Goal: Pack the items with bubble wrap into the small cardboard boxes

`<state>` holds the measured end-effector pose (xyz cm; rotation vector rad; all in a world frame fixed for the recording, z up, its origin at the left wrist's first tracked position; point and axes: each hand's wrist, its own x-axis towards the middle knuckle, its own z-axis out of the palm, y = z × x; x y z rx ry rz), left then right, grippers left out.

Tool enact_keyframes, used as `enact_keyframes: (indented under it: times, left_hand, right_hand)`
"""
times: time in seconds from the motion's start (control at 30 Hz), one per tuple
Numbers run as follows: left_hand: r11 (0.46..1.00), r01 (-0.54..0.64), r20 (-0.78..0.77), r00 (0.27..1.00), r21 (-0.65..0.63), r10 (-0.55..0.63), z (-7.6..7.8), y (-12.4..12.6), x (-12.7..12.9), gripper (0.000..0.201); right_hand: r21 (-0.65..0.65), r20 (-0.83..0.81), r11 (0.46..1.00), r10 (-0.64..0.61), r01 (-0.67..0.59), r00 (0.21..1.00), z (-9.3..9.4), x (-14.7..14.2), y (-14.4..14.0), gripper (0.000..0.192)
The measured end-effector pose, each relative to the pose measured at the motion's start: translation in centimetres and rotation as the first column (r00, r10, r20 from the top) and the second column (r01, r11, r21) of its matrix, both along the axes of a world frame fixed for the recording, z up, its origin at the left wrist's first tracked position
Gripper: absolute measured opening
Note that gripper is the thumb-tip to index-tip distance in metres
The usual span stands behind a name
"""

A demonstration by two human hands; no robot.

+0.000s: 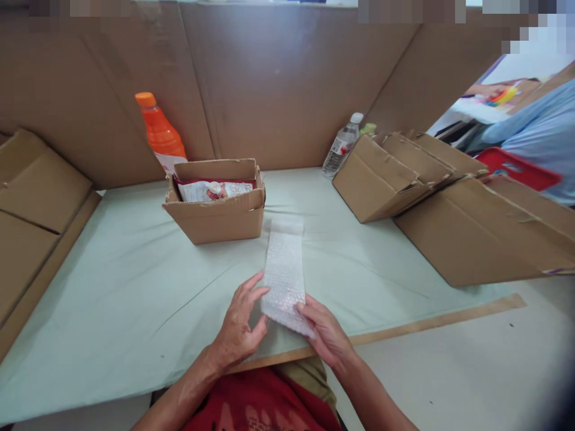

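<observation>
A narrow strip of bubble wrap (286,263) stretches away from me over the pale green tabletop, its near end raised slightly. My right hand (326,326) grips the near right corner, thumb on top and fingers beneath. At the strip's left edge is my left hand (242,320), fingers apart and curved; the fingertips are at the edge, and I cannot tell whether they press on it. Just beyond, to the left, stands an open cardboard box (220,222) with a white printed packet (215,190) inside.
An orange drink bottle (164,134) stands behind the box. At the back right, a clear water bottle (342,146) is beside several cardboard boxes (485,233). More cardboard (40,209) lines the left side, and a tall cardboard panel (287,90) closes the back. Another person's sleeve (539,129) shows at right.
</observation>
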<state>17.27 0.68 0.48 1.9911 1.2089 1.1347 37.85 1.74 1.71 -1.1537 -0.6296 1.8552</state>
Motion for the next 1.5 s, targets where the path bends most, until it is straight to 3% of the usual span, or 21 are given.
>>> enact_keyframes:
  times: [0.07,0.17,0.3,0.37,0.43,0.5,0.6,0.7,0.77,0.87,0.93,1.07,1.13,1.27,1.33,1.43,1.5]
  left_hand:
    - [0.996,0.084,0.001,0.996,0.005,-0.084,-0.1,0.1,0.2,0.049]
    - [0.983,0.168,0.027,0.986,-0.077,-0.166,0.0,0.4,0.6,0.025]
    - [0.951,-0.019,0.025,0.999,-0.309,0.028,1.0,1.5,0.9,0.017]
    - [0.923,-0.093,0.009,0.995,-0.372,0.104,1.2,2.4,0.9,0.018]
    - [0.907,-0.130,-0.006,0.990,-0.401,0.139,1.1,3.3,1.0,0.018]
    - [0.894,-0.153,-0.023,0.987,-0.421,0.158,0.7,4.3,1.3,0.019]
    - [0.885,-0.192,-0.068,0.981,-0.425,0.180,0.0,5.4,1.7,0.026]
    - [0.883,-0.222,-0.117,0.975,-0.414,0.190,-0.4,6.1,2.1,0.035]
    - [0.885,-0.235,-0.140,0.971,-0.402,0.194,-0.6,6.2,2.3,0.039]
    - [0.886,-0.269,-0.161,0.961,-0.379,0.223,-0.6,5.8,2.0,0.044]
    - [0.897,-0.282,-0.155,0.958,-0.340,0.242,-0.5,5.0,1.5,0.046]
    - [0.986,-0.133,-0.131,0.984,-0.103,0.119,-0.1,3.0,0.0,0.051]
    - [0.999,-0.028,-0.149,0.989,-0.037,0.022,0.1,2.1,-0.4,0.052]
    - [0.984,-0.021,-0.150,0.989,-0.177,-0.006,0.4,0.8,-0.2,0.040]
    - [0.949,-0.073,-0.145,0.989,-0.308,0.029,0.5,0.5,-0.1,0.037]
    - [0.893,-0.137,-0.172,0.983,-0.429,0.068,0.6,0.7,0.1,0.039]
    - [0.889,-0.169,-0.211,0.974,-0.426,0.084,0.5,1.2,0.3,0.041]
  right_hand:
    - [0.008,-0.004,1.000,0.009,-0.009,1.000,0.1,0.4,-0.6,0.041]
    - [0.012,-0.005,0.999,0.053,-0.053,0.999,-0.1,1.0,-1.2,0.040]
    - [0.037,0.033,0.991,0.129,-0.131,0.991,-0.3,2.3,-2.3,0.057]
    - [0.112,0.162,0.981,0.137,-0.156,0.977,-0.3,2.9,-3.1,0.056]
    - [0.245,0.385,0.953,0.073,-0.179,0.920,-0.1,3.2,-3.8,0.043]
    - [0.425,0.598,0.879,-0.093,-0.216,0.796,0.0,3.1,-4.0,0.027]
    - [0.653,0.702,0.676,-0.374,-0.340,0.606,-0.1,2.5,-3.5,0.020]
    - [0.692,0.722,0.503,-0.475,-0.519,0.503,-0.7,1.8,-2.3,0.032]
    - [0.623,0.776,0.451,-0.463,-0.640,0.429,-1.3,1.4,-1.4,0.040]
    - [0.498,0.852,0.434,-0.408,-0.751,0.329,-2.4,1.0,-0.2,0.045]
    - [0.475,0.863,0.436,-0.402,-0.764,0.307,-2.9,1.0,0.5,0.040]
    - [0.549,0.824,0.435,-0.424,-0.714,0.375,-3.1,1.0,0.9,0.034]
    - [0.584,0.809,0.458,-0.397,-0.670,0.434,-2.8,1.0,0.8,0.032]
    - [0.562,0.809,0.577,-0.234,-0.593,0.540,-2.0,1.1,0.0,0.027]
    - [0.566,0.804,0.597,-0.247,-0.569,0.540,-1.6,1.3,-0.5,0.026]
    - [0.618,0.786,0.543,-0.450,-0.569,0.424,-1.3,1.7,-1.4,0.027]
    - [0.603,0.781,0.483,-0.518,-0.635,0.348,-1.3,1.8,-1.8,0.028]
